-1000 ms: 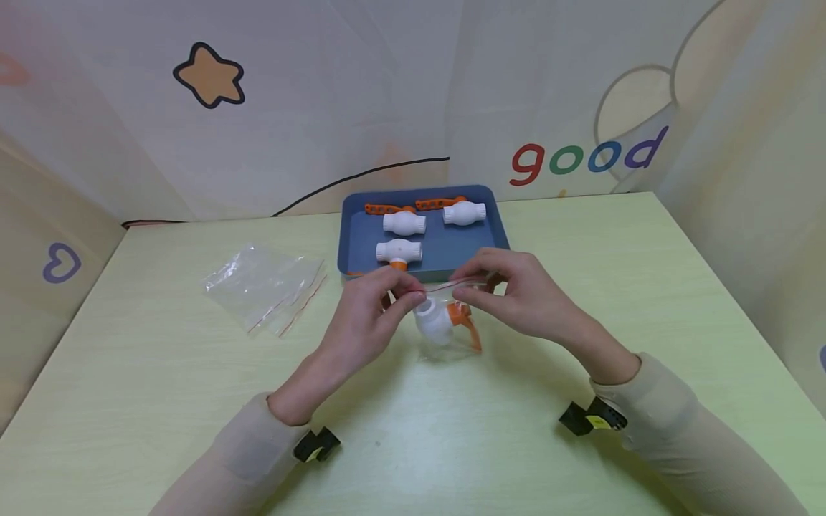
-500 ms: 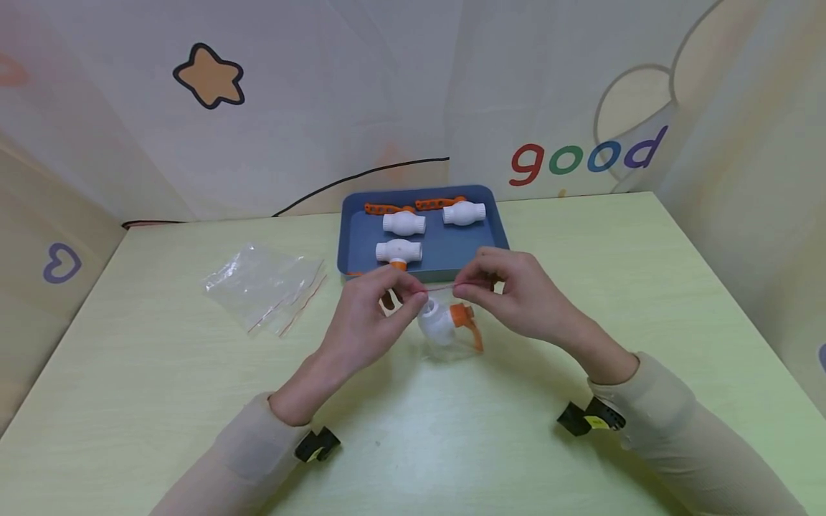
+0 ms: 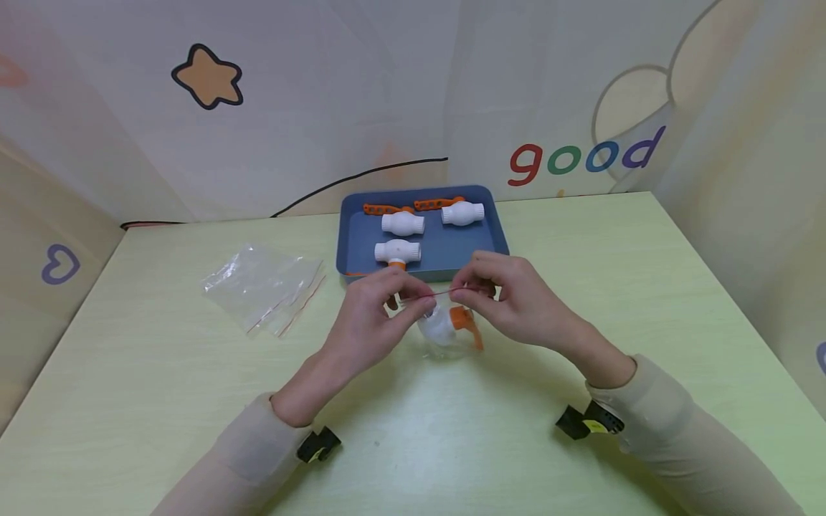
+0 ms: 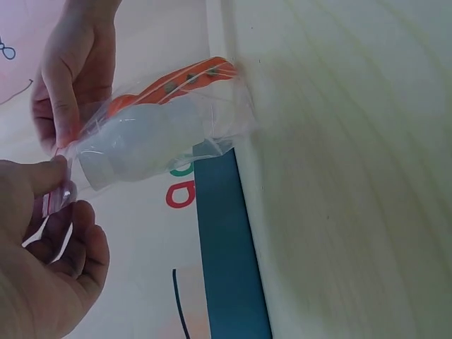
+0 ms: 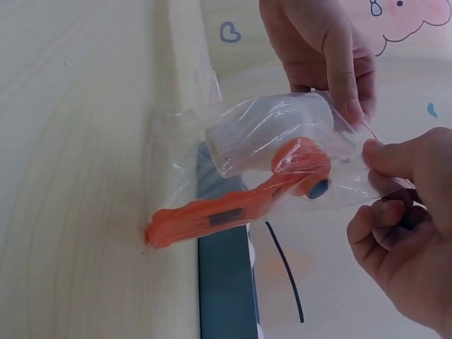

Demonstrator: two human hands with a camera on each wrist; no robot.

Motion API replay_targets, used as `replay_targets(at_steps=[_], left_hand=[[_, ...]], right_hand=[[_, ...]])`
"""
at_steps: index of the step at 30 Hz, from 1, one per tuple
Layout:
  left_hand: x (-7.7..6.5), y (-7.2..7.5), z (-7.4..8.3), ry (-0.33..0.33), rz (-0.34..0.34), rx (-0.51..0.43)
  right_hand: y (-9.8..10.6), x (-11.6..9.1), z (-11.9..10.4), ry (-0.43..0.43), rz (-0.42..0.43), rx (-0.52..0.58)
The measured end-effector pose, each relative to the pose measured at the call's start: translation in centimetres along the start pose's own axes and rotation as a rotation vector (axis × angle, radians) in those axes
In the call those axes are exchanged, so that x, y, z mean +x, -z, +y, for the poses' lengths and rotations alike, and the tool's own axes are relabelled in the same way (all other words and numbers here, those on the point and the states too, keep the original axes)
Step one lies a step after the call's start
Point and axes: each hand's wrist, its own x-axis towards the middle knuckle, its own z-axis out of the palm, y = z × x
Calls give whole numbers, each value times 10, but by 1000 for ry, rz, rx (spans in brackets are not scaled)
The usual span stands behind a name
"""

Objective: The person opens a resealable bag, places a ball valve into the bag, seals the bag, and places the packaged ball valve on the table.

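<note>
plastic bag [image 5: 244, 182] around white valve [image 3: 439, 330], pinched by fingers [image 5: 342, 78] of left hand [image 3: 374, 308] and right hand [image 3: 516, 299]; blue tray [image 3: 461, 249] at twelve o'clock.

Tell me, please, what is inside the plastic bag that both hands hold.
Inside the clear bag is one white valve with an orange handle. The left hand and right hand pinch the bag's upper edge; what their grip covers there cannot be seen.

Wears long beige sleeves [image 3: 687, 433] ending in snug cuffs [image 3: 266, 417] above a bare left hand [image 3: 371, 309] and right hand [image 3: 508, 295]; carries blocky black devices [image 3: 329, 438] at both wrists, with yellow markings [image 3: 595, 426], seemingly labels.
</note>
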Motion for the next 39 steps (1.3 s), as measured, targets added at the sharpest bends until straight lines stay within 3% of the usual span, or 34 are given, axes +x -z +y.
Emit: replay_targets(at_steps=[18, 23, 32, 39], left_hand=[[-1, -3, -2, -98, -21, 74], [-1, -4, -2, -91, -15, 81], [-2, -5, -1, -70, -1, 44], [-1, -3, -1, -50, -22, 42]], right_hand=[[-3, 3, 0, -43, -33, 63], [-6, 4, -1, -44, -20, 45], [-9, 3, -2, 25, 24, -2], [-10, 3, -2, 15, 38, 0]])
